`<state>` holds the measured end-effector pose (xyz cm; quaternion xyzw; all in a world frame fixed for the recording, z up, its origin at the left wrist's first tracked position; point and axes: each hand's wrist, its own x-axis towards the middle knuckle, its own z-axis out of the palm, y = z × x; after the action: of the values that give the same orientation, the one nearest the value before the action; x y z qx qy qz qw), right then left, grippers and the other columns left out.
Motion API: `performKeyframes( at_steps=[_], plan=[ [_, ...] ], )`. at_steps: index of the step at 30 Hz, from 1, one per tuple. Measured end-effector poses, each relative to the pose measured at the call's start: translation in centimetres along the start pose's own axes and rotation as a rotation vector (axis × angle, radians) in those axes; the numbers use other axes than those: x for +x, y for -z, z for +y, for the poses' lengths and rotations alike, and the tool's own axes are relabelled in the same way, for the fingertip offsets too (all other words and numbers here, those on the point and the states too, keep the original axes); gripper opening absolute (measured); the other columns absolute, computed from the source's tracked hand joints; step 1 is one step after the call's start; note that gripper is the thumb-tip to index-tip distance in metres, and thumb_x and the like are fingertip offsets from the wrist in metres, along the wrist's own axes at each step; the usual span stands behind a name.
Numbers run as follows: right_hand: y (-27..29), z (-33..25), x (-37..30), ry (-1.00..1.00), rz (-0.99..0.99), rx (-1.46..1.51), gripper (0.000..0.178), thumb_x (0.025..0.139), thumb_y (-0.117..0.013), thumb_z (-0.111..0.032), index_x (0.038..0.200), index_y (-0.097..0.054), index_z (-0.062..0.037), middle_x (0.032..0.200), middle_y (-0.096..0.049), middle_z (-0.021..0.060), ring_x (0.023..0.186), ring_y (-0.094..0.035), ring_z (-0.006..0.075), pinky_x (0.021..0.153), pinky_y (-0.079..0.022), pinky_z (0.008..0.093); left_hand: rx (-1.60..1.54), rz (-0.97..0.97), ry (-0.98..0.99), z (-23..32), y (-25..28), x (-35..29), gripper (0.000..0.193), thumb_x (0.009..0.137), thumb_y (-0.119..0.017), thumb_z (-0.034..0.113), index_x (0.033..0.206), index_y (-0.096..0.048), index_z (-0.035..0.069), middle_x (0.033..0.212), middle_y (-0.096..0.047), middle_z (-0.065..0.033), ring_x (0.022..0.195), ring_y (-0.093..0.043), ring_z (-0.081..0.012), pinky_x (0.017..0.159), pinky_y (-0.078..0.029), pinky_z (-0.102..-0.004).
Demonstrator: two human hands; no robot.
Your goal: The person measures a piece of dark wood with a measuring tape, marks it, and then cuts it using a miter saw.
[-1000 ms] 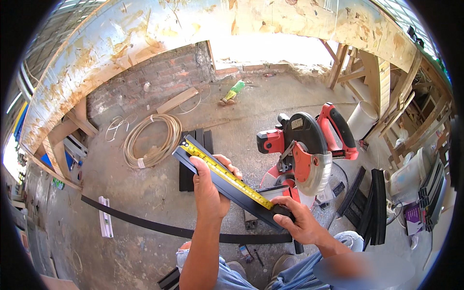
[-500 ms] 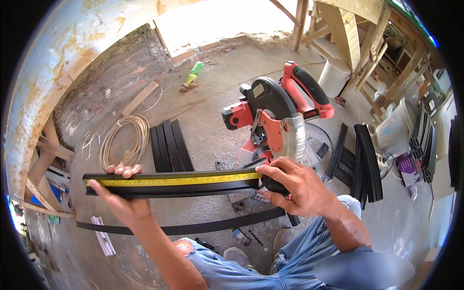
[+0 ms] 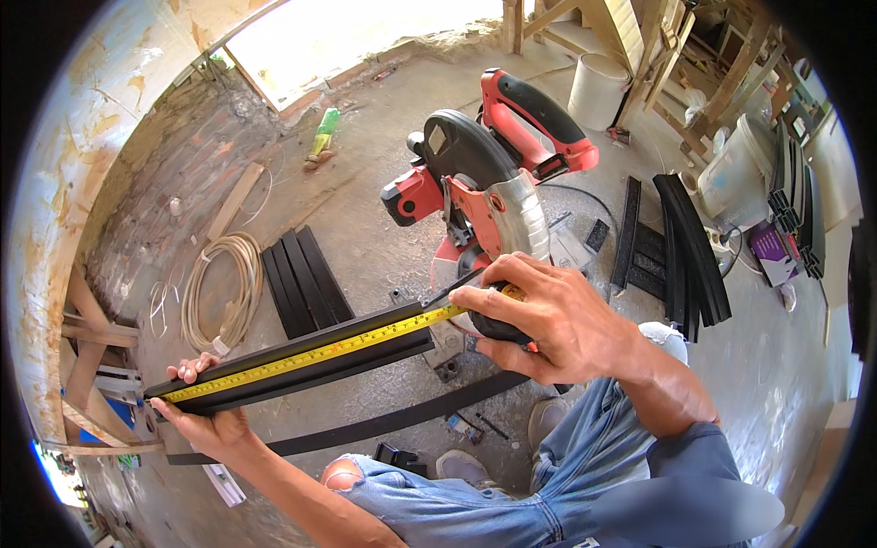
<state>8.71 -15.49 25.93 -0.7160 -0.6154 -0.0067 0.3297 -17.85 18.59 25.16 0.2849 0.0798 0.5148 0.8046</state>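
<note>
My left hand [image 3: 216, 429] grips the left end of a black grooved profile strip [image 3: 388, 352], its thumb at the tip of the yellow tape blade [image 3: 311, 356]. The blade lies along the strip's length and runs past its right end. In my right hand [image 3: 571, 329] is the black tape measure [image 3: 498, 329], fingers wrapped over its case and a fingertip on the blade where it comes out. Strip and tape slant upward to the right, held above the floor. Just beyond my right hand stands a red and black mitre saw [image 3: 484, 173], its base partly hidden.
A longer black strip [image 3: 384, 422] lies on the floor before my feet. Short black lengths [image 3: 306, 283] and a hose coil [image 3: 224, 292] sit at left. More black pieces [image 3: 681, 247], a bucket [image 3: 735, 178] and a purple box [image 3: 774, 254] are at right.
The strip has tilted, its left end lower. My right hand has drawn the tape case left and up, off the strip's right end, and more blade shows past it. The view has shifted.
</note>
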Motion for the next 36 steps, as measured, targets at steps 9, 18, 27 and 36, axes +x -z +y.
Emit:
performKeyframes(
  at_steps=[9, 18, 27, 36],
  plan=[
    [0.1, 0.3, -0.1, 0.013, 0.021, 0.012, 0.049, 0.086, -0.070, -0.025, 0.129, -0.059, -0.0061, 0.101, -0.055, 0.0154, 0.097, -0.062, 0.0328, 0.076, -0.054, 0.0445, -0.012, -0.037, 0.038, 0.3, 1.1, 0.6, 0.051, 0.104, -0.050, 0.050, 0.106, -0.056, 0.000, 0.089, -0.049, -0.0095, 0.089, -0.048, -0.0263, 0.101, -0.040, -0.0447],
    [0.0, 0.5, -0.2, 0.029, 0.018, 0.007, 0.049, 0.085, -0.070, -0.025, 0.129, -0.059, -0.0048, 0.099, -0.054, 0.0154, 0.092, -0.062, 0.0323, 0.073, -0.053, 0.0444, -0.003, -0.002, 0.038, 0.1, 0.9, 0.5, 0.052, 0.103, -0.050, 0.051, 0.106, -0.059, 0.000, 0.089, -0.048, -0.0096, 0.091, -0.048, -0.0261, 0.103, -0.040, -0.0450],
    [0.1, 0.6, -0.3, 0.029, 0.028, -0.001, 0.047, 0.087, -0.069, -0.026, 0.128, -0.059, -0.0044, 0.099, -0.055, 0.0155, 0.093, -0.063, 0.0322, 0.073, -0.054, 0.0442, 0.030, 0.026, 0.012, -0.4, 0.1, 0.4, 0.059, 0.106, -0.041, 0.055, 0.105, -0.060, -0.001, 0.087, -0.048, -0.0105, 0.087, -0.049, -0.0249, 0.099, -0.043, -0.0445],
    [0.0, 0.6, -0.3, 0.034, 0.021, -0.016, 0.046, 0.088, -0.067, -0.026, 0.127, -0.059, -0.0043, 0.099, -0.055, 0.0155, 0.093, -0.063, 0.0322, 0.072, -0.054, 0.0442, 0.048, 0.094, -0.007, -0.5, -0.2, 0.5, 0.061, 0.106, -0.039, 0.055, 0.103, -0.060, -0.002, 0.085, -0.048, -0.0104, 0.085, -0.050, -0.0242, 0.097, -0.044, -0.0442]
  ],
)
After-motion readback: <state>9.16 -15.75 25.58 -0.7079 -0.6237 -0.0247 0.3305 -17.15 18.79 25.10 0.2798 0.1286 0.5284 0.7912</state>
